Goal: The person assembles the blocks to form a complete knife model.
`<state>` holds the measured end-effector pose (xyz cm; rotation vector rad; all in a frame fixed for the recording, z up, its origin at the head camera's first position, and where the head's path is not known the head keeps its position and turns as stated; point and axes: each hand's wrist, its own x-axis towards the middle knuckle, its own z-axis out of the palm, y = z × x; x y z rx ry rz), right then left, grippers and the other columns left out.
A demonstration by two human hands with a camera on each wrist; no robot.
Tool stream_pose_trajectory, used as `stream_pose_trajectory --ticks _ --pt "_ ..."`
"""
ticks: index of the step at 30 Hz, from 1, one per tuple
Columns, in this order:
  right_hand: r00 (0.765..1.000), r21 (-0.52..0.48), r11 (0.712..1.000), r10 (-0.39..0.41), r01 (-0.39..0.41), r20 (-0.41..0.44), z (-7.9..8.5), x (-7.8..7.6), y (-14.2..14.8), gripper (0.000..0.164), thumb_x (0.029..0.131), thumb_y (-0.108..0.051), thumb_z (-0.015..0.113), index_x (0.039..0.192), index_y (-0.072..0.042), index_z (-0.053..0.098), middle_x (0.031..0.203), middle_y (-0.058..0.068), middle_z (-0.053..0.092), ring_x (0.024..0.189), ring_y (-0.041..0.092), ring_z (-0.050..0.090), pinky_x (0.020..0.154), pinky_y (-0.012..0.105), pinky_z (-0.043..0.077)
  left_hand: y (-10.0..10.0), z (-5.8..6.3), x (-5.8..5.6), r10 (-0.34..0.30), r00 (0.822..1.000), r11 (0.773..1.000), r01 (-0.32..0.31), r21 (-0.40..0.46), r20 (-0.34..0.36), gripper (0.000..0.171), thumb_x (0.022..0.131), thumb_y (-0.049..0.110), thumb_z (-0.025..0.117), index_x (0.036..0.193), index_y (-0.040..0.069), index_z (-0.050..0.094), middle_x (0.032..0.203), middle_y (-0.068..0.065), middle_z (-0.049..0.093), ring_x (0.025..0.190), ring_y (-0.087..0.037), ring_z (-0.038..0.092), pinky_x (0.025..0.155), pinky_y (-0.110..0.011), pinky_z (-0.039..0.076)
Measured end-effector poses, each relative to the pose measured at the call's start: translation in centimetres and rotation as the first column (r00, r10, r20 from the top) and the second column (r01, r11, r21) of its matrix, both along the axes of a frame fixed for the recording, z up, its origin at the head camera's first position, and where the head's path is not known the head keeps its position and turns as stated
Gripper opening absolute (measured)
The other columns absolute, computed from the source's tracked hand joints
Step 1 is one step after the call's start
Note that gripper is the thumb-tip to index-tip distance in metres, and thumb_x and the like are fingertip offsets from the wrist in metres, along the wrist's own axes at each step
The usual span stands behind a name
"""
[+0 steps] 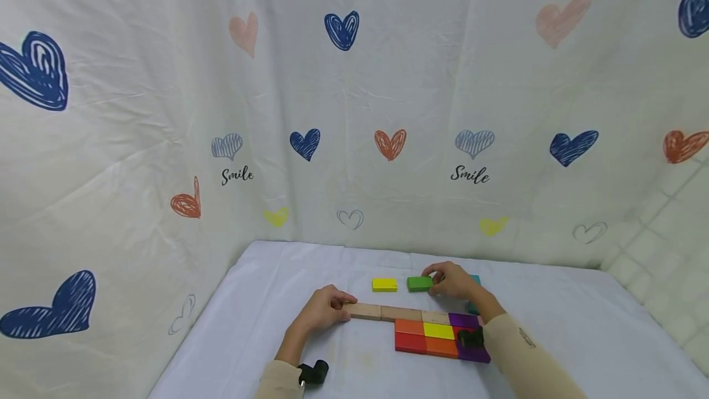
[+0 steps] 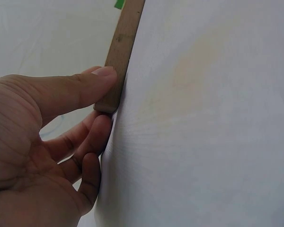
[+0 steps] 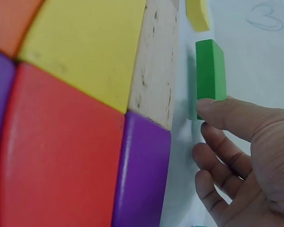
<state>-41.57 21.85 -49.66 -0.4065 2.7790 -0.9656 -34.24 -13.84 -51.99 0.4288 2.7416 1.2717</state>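
White cloth point(image 1: 221, 362) covers the bench point(image 1: 559, 325), and a pale sheet point(image 1: 421, 79) with hearts point(image 1: 341, 31) hangs behind it. On the far side of the bench is the green block point(image 1: 419, 284), just right of a small yellow block point(image 1: 384, 285) but not touching it. The right hand point(image 1: 453, 282) pinches the green block by its right end; it is hard to tell if the block is off the cloth. Held by one end, it could tip or twist, so a gentle pinch and a slow, level move seem best. Part of a teal block point(image 1: 476, 278) peeks out by that hand. Nearer the person, three plain wood blocks point(image 1: 401, 314) lie end to end. The left hand point(image 1: 327, 308) pinches the outer end of this row with thumb and finger. A light, steady touch there should help the row stay straight. Against the row's right part lies a flat patch of coloured blocks point(image 1: 439, 332). A black camera point(image 1: 471, 338) on the right wrist looks close above them, so that arm should lift a little to miss them
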Motion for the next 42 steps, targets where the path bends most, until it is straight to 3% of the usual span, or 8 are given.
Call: stream_pose_trajectory --ticks 7,17,24,35,42 --pt "0.999 0.015 1.0 0.011 -0.01 -0.037 0.9 1.2 -0.2 0.036 0.086 -0.009 0.08 0.121 -0.011 0.073 0.094 0.005 0.067 0.084 0.019 0.055 0.071 0.029 0.049 -0.1 0.1 0.1 0.004 1.0 1.0 -0.004 -0.008 -0.001 0.03 0.083 0.008 0.083 0.11 0.021 0.081 0.094 -0.004 0.061 0.083 -0.017 0.05 0.069 -0.028 0.039" --pt "0.998 -0.049 0.999 -0.026 0.023 -0.063 1.9 3.2 0.4 0.031 0.087 -0.012 0.079 0.117 -0.017 0.074 0.108 0.004 0.07 0.092 0.018 0.064 0.083 0.039 0.058 -0.2 0.0 -0.1 -0.003 1.0 1.0 0.003 -0.011 -0.017 0.03 0.083 0.008 0.083 0.11 0.02 0.081 0.094 -0.004 0.06 0.083 -0.016 0.05 0.069 -0.028 0.04" --pt "0.996 -0.081 0.997 -0.015 0.007 -0.091 2.3 4.5 1.1 0.033 0.087 -0.012 0.08 0.119 -0.015 0.073 0.105 0.004 0.07 0.09 0.017 0.065 0.081 0.037 0.059 -0.1 0.0 0.0 0.002 1.0 1.0 -0.002 -0.01 0.003 0.029 0.083 0.008 0.083 0.11 0.02 0.081 0.094 -0.003 0.06 0.084 -0.017 0.05 0.069 -0.028 0.04" --pt "0.991 -0.142 0.987 -0.087 0.072 -0.098 2.7 7.1 1.3 0.032 0.086 -0.011 0.08 0.117 -0.017 0.074 0.106 0.004 0.07 0.09 0.018 0.067 0.077 0.031 0.06 0.0 0.2 0.1 0.006 1.0 1.0 -0.006 -0.011 0.005 0.029 0.083 0.008 0.083 0.11 0.021 0.081 0.094 -0.003 0.06 0.084 -0.017 0.05 0.069 -0.028 0.039" --pt "0.992 -0.174 0.982 -0.088 0.071 -0.089 2.5 8.4 1.5 0.031 0.085 -0.012 0.08 0.115 -0.013 0.073 0.108 0.005 0.07 0.088 0.017 0.068 0.075 0.029 0.06 0.0 0.0 0.0 0.009 1.0 1.0 -0.009 -0.006 0.013 0.029 0.083 0.009 0.083 0.109 0.022 0.081 0.094 -0.002 0.061 0.084 -0.017 0.05 0.07 -0.029 0.04"
